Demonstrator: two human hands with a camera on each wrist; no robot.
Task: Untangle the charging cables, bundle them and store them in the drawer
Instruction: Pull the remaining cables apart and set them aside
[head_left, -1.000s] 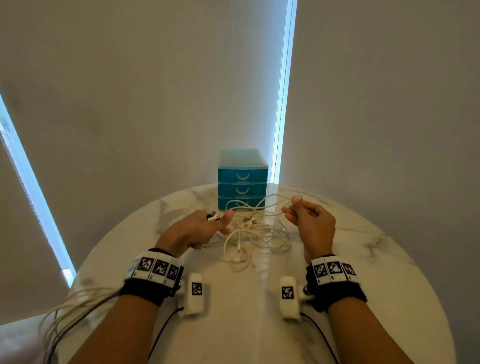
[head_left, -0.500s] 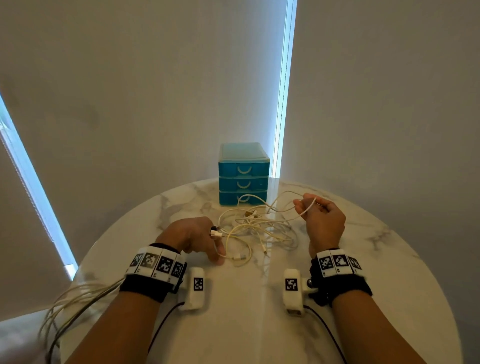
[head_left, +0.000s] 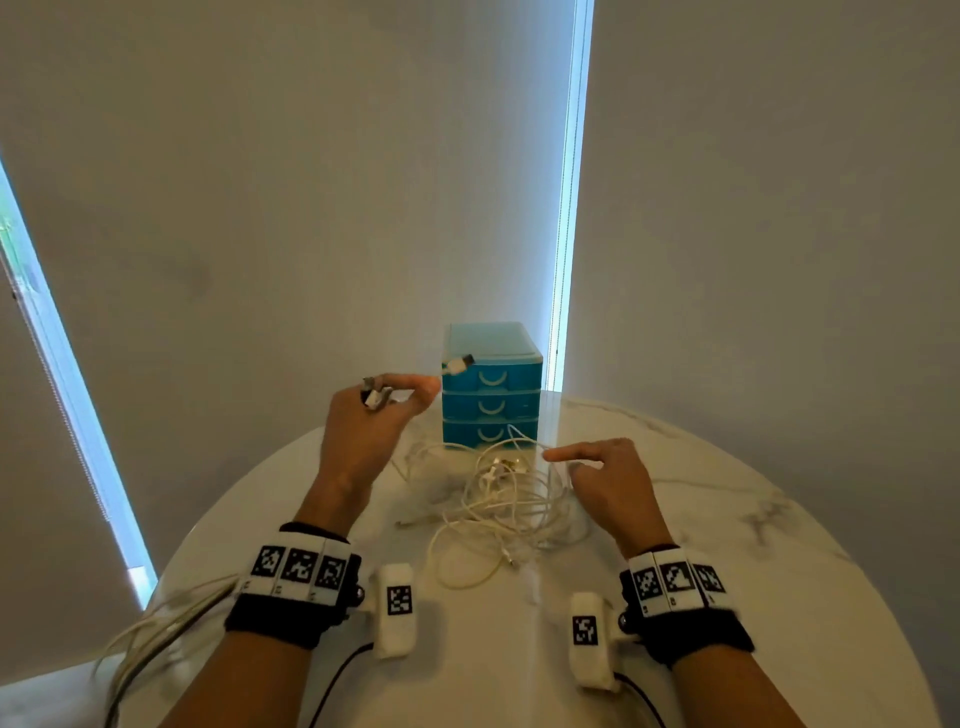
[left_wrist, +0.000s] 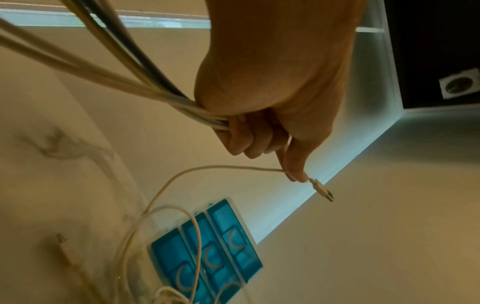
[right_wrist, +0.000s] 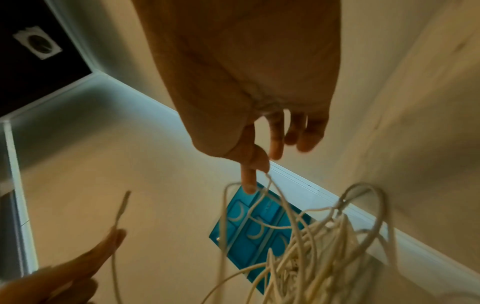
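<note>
The left hand (head_left: 363, 431) is raised above the worktop (head_left: 779, 545) and pinches one white cable (left_wrist: 207, 170) just behind its USB plug (left_wrist: 323, 192) between thumb and forefinger, while its other fingers are curled round a bunch of already separated cables (left_wrist: 130, 82) that trails off the near left edge. The right hand (head_left: 613, 483) hovers beside the tangle (head_left: 509, 499) with fingers relaxed and forefinger extended; one loop lies against that forefinger in the right wrist view, but nothing is gripped. The tangle rests on the worktop in front of the blue drawer unit (head_left: 491, 384), whose three drawers all appear closed. The step in hand is judged to be drawing one cable free of the tangle. To do it well, pull the plug end up and away slowly, and let the right hand press down or lift aside the loops that cross the moving cable, so the rest does not rise with it. If the cable snags, stop and feed the plug back through the loop rather than pulling harder, since tension will tighten any knot. Compared with half a second earlier, the left hand has risen from the worktop to about the height of the top drawer, carrying the plug end with it, and the right hand has let go of the strands it was holding and come down nearer the pile.
</note>
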